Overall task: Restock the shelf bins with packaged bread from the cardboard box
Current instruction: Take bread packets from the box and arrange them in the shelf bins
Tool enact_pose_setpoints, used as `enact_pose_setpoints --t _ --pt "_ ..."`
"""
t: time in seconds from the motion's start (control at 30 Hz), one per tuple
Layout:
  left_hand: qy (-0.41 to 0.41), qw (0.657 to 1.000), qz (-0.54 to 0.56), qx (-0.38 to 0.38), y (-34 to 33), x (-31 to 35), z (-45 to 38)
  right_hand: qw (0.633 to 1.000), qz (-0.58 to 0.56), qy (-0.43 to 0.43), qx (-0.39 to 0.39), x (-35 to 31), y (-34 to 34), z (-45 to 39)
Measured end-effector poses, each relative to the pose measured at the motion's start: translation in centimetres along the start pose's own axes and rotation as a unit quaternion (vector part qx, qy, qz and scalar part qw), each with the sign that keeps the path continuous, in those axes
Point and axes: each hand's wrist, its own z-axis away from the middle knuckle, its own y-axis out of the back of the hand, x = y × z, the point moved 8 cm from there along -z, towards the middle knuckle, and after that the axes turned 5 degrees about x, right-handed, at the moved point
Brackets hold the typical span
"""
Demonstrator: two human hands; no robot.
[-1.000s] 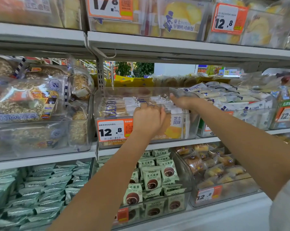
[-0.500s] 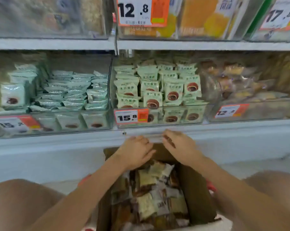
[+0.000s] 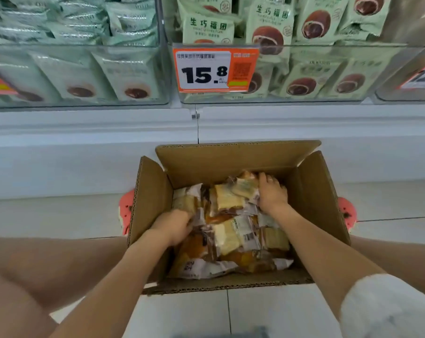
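While crouched over an open cardboard box on the tiled floor, a person has both hands among its bread packets. At nine o'clock the left hand clutches a wrapper; at one o'clock the right hand grasps another. Clear shelf bins stand at twelve o'clock, behind a price tag reading 15.8.

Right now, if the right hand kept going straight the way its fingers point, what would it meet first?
The right hand points toward the far end of the cardboard box. It already lies on the bread packets; beyond them, probably the box's far wall, though depth is unclear.
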Motion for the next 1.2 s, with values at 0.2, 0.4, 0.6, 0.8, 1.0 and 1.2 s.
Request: enact_pose_setpoints --t 0.2,0.4,0.6,0.8,1.0,1.2 --pt "0.054 0.987 0.149 0.021 0.2 0.2 -1.3 0.999 0.035 0.022 0.018 -0.6 -0.7 0.0" --pt "0.251 0.689 0.674 -0.090 -0.7 2.3 -1.1 0.971 -0.057 0.216 0.081 -3.8 2.2 4.8" --pt "0.133 0.622 0.735 -0.235 -0.3 5.0 1.1 0.834 -0.058 0.482 0.264 -7.2 6.9 13.4" --pt "0.080 0.671 0.734 -0.069 2.3 7.2 0.3 0.912 -0.337 0.102 0.210 -0.6 8.4 11.5" --pt "0.061 0.638 0.767 0.040 4.7 9.4 0.8 0.721 -0.669 -0.090 -0.157 -2.2 4.4 15.3" --pt "0.116 0.669 0.709 0.188 7.0 9.0 2.3 0.819 -0.566 0.011 -0.095 -2.8 6.3 16.1"
